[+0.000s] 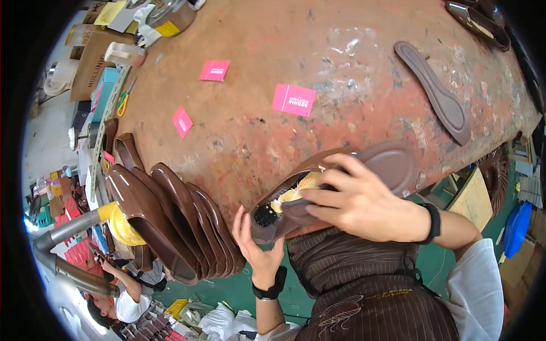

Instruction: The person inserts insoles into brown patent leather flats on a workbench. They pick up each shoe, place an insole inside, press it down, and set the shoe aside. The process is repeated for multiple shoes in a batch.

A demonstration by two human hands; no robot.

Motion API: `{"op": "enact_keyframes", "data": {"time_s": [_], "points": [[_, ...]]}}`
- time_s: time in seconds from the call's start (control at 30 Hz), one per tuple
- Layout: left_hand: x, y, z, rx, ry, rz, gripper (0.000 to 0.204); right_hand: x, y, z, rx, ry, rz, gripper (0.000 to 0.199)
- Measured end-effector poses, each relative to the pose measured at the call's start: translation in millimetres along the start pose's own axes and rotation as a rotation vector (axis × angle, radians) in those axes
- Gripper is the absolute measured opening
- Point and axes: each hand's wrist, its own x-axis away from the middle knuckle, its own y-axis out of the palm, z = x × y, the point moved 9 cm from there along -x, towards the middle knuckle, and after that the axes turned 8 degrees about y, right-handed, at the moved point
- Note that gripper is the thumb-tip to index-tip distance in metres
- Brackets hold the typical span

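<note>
A glossy brown shoe lies at the table's front edge. Its opening shows a yellowish patch and a dark, speckled area. My left hand holds the shoe's left end between thumb and fingers. In my right hand is a brown insole, pinched near its narrow end just over the shoe's opening. The insole's wide end sticks out to the right beyond my knuckles, and my fingers hide its middle. Another brown insole rests on the table at the far right.
Left of my left hand stands a tight row of glossy brown shoes. Pink cards are scattered over the worn table. Green-handled scissors lie by the left edge. More brown shoes sit far right. A person is beyond the lower left.
</note>
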Motion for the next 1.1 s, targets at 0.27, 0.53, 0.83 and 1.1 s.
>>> {"op": "enact_keyframes", "data": {"time_s": [0.27, 0.53, 0.83, 1.1], "points": [[10, 13, -14, 0.203, 0.068, 0.205, 0.139, -23, 79, -26, -0.195, -0.041, -0.226, 0.025], [15, 16, -15, 0.23, 0.016, 0.19, 0.151, -29, 105, -23, -0.325, 0.028, -0.217, 0.019], [13, 18, -17, 0.287, 0.034, 0.163, 0.151, -28, 110, -21, -0.284, 0.045, -0.243, 0.025], [18, 18, -30, 0.479, 0.04, 0.098, 0.144, -19, 117, -37, -0.147, -0.157, -0.232, 0.034]]}}
